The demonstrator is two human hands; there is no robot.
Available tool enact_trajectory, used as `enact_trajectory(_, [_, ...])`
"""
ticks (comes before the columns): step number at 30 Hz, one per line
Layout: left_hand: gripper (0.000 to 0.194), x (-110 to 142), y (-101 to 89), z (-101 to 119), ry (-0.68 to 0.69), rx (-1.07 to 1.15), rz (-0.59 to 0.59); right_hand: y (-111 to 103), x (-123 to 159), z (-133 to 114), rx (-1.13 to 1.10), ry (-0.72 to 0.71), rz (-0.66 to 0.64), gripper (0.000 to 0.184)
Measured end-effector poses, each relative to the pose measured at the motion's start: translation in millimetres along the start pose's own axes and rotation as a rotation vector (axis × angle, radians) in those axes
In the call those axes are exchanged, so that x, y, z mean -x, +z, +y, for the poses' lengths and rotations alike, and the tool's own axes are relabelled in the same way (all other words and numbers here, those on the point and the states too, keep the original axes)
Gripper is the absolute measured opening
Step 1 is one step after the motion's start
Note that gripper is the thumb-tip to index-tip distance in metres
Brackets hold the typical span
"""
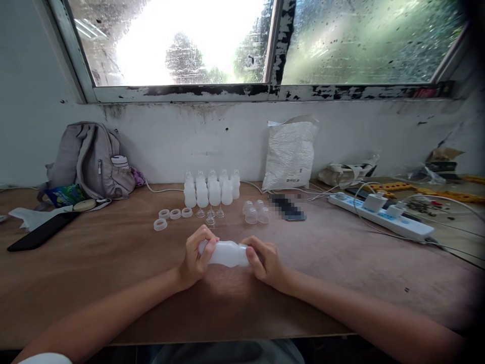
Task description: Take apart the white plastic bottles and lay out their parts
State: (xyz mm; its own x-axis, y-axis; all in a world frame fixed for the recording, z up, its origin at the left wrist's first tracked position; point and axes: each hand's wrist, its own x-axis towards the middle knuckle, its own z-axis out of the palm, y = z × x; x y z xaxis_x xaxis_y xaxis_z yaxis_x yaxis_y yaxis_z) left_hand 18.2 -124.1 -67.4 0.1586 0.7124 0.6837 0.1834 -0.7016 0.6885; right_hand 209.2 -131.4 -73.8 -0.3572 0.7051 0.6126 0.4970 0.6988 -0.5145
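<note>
A white translucent baby bottle (226, 254) lies sideways between my two hands, just above the table. My left hand (197, 257) is closed around its base end. At the other end, my right hand (265, 260) grips the collar and top, and the fingers hide the tip. Beyond the hands lie several white screw rings (175, 214) and several clear nipples (210, 218). To the right of these stand several translucent caps (256, 212). Behind them, several capped bottles (214, 192) stand upright in rows.
A grey backpack (89, 162) leans at the back left, with a black flat case (43, 231) before it. A white plastic bag (290, 156), a phone (287, 207) and a power strip (382, 217) with cables occupy the right. The wooden table (125, 273) ends near my lap.
</note>
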Motion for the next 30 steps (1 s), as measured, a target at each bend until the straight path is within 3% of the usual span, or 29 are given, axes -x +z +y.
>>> enact_trajectory(9, [0.019,-2,-4.5,-9,0.167,-0.058,0.035,3,-8,-11,-0.159,0.216,0.006,0.034])
enact_trajectory(14, [0.015,-2,-7.3,-16,0.276,-0.138,0.007,9,-10,-9,-0.36,0.385,0.031,0.039])
enact_trajectory(19, [0.014,-5,-9.5,-17,0.368,-0.188,-0.029,12,-13,-5,-0.546,0.588,-0.026,0.04])
enact_trajectory(22, [0.017,-7,-11.5,-16,0.365,-0.254,-0.06,14,-14,-4,-0.637,0.725,-0.049,0.038])
enact_trajectory(26, [0.016,-8,-10.6,-18,0.355,-0.275,-0.065,14,-16,-3,-0.666,0.751,-0.038,0.036])
enact_trajectory(30, [0.012,-14,-1.6,-18,0.176,-0.217,-0.036,4,-25,8,-0.645,0.733,-0.005,0.037])
